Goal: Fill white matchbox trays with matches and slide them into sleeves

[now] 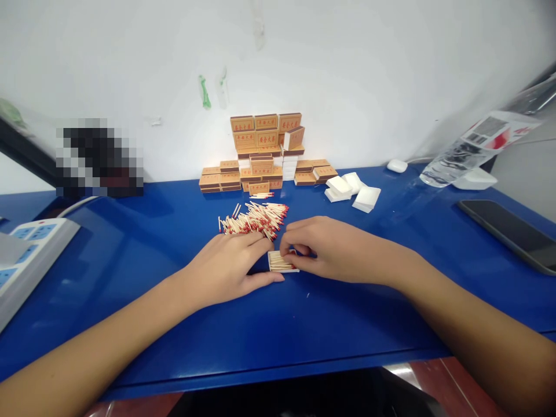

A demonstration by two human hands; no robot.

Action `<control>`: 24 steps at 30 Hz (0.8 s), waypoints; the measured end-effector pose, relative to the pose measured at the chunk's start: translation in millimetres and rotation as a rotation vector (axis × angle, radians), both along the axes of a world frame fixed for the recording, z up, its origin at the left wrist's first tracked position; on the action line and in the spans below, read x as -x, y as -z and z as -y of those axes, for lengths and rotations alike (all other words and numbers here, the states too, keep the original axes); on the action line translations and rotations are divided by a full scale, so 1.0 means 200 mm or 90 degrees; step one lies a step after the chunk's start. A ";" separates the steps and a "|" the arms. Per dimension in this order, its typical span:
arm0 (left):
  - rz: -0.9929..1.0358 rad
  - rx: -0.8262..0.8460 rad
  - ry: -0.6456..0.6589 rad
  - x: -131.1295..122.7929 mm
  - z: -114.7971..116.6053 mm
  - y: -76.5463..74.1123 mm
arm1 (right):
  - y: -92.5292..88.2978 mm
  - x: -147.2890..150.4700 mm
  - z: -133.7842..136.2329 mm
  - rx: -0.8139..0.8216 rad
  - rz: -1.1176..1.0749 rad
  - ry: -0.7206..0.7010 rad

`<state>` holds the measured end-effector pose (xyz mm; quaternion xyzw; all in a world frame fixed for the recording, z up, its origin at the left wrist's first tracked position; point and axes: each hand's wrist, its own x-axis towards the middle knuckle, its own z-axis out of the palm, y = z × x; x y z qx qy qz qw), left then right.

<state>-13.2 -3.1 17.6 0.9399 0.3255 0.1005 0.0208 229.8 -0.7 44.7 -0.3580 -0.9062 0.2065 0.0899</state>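
Note:
A small white matchbox tray (278, 267) lies on the blue table, filled with matches (280, 262) laid side by side. Round its left end is my left hand (226, 267), thumb along the near edge and forefinger at the far edge. My right hand (319, 249) is over the tray's right end, its thumb and fingertips pinched together at the red match heads; the fingers partly hide what they grasp. Just beyond both hands spreads a loose pile of red-tipped matches (256, 220).
Orange matchboxes (266, 139) are stacked against the wall. White empty trays (367, 198) lie to their right. Farther right are a tilted water bottle (456, 153), a white earbud case (397, 166) and a phone (512, 229). A power strip (39, 255) sits at left.

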 end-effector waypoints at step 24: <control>0.007 0.007 -0.023 0.00 0.01 0.01 | 0.07 0.17 -0.55 -0.201 0.040 0.217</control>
